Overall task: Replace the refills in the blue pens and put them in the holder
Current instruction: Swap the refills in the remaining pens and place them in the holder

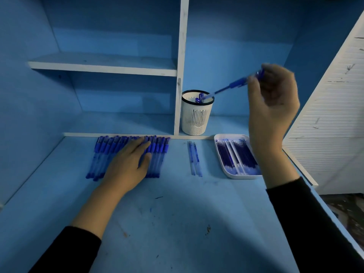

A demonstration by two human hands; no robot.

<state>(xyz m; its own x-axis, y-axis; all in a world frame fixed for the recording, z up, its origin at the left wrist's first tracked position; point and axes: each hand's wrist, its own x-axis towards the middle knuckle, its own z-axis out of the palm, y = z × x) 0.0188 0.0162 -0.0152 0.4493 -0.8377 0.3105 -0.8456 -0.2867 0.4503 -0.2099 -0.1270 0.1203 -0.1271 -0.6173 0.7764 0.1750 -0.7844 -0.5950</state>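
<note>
head view catches the drop-off step. the right hand (273,99) is raised above the desk (177,223), wrist bent, its grip closed in a pinch on the upper end of a blue pen (234,84). the pen slants down and left, its tip at the mouth of the white holder (197,115). the holder stands on the low shelf just behind the desk and has a few pens inside.

the next move likely calls for steering the tip past the rim, then letting go so the pen drops upright. the left hand (128,164) lies flat on the row of pens (159,152) by the back ledge, fingers straight, grip open, seemingly ready to draw the next one. loose refills (194,158) lie between that row and the tray (236,175) of refills.
</note>
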